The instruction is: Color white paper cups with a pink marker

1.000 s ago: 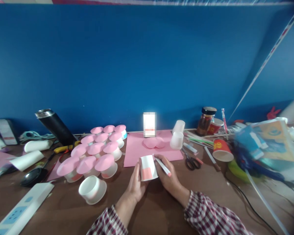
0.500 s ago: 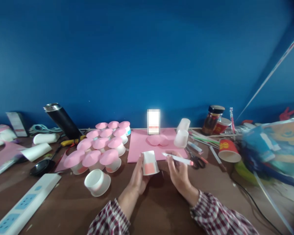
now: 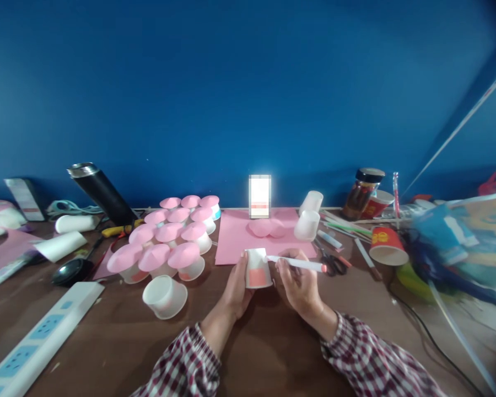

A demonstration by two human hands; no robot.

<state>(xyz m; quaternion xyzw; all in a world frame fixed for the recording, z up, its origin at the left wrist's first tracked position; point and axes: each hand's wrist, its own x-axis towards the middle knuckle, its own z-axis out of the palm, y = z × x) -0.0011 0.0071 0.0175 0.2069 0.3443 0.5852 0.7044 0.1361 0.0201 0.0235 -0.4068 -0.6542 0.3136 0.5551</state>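
Observation:
My left hand is closed around a white paper cup, which is upside down and has an orange-pink coloured patch low on its side. In my right hand is a white marker with a pinkish-orange end; its tip points left, at the cup's upper right edge. Whether the tip touches the cup, I cannot tell. Behind the cup lies a pink paper sheet with pink paper rounds on it. To the left stand several upturned cups with pink cone tops.
A bare cup stands at left, near a power strip. Scissors, pens and a red paper cup lie at right. A black flask leans at back left. A phone-like bright screen stands by the blue wall.
My right hand has brought the marker closer to the cup. My left hand has turned the cup more upright and moved it slightly right. The whole view has shifted a little.

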